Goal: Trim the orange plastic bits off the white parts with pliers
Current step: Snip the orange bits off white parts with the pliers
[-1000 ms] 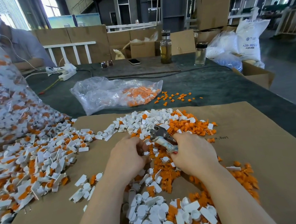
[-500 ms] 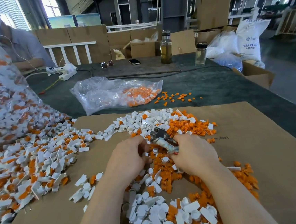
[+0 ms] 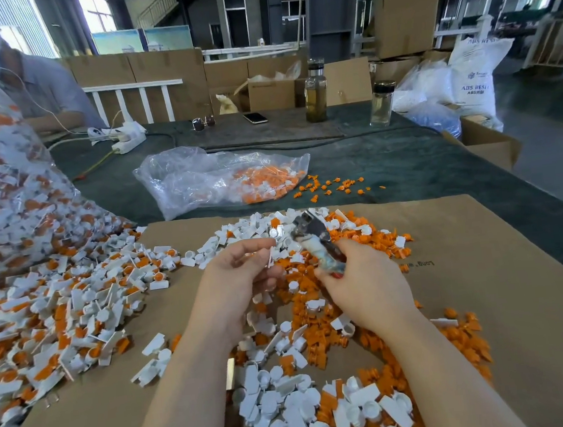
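Pinching a thin white part [image 3: 272, 256], left hand [image 3: 236, 279] faces right hand [image 3: 365, 281] gripping tape-wrapped metal pliers [image 3: 313, 241].

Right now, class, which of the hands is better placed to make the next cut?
Right. The right hand already grips the pliers, whose tip points toward the small white part pinched in the left hand.

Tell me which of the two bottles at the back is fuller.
The taller bottle, left of the shorter one: amber liquid fills most of it; the shorter looks mostly empty.
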Available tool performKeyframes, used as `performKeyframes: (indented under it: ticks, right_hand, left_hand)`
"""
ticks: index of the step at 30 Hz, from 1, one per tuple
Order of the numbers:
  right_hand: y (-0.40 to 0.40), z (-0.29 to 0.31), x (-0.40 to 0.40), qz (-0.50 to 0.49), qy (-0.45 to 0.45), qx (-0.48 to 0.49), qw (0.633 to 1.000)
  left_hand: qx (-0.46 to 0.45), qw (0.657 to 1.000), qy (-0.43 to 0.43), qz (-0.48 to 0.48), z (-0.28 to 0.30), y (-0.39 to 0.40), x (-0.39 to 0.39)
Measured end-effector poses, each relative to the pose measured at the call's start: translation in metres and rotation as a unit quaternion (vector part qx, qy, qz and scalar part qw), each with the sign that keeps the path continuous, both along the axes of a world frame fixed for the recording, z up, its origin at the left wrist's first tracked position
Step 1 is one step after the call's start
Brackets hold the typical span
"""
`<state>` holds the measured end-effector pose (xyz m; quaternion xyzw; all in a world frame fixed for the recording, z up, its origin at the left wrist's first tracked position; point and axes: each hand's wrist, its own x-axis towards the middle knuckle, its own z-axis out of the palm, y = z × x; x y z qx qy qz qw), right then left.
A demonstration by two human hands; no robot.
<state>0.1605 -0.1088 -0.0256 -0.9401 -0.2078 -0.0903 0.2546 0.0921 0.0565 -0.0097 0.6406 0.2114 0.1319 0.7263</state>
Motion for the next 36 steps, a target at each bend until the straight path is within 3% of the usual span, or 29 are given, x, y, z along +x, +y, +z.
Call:
performKeyframes:
  ticks: [5,20,24,36]
  right_hand:
    - [0.000,0.003,-0.002,0.001,0.026,0.077,0.997]
    - [-0.002,0.015,-0.009,0.014,0.044,0.284,0.958]
    - [0.001,0.017,-0.013,0.063,0.060,0.307,0.948]
    - [0.005,0.017,-0.016,0.066,0.011,0.339,0.939]
  left_hand:
    - [-0.098,0.995,-0.025,-0.026,0.001,-0.001,-0.001]
    - [-0.072,0.997,-0.029,-0.006,0.004,-0.023,0.002]
    - [-0.014,0.999,-0.026,0.043,0.002,-0.022,0.002]
    - [0.008,0.996,-0.076,0.042,0.007,-0.034,0.000]
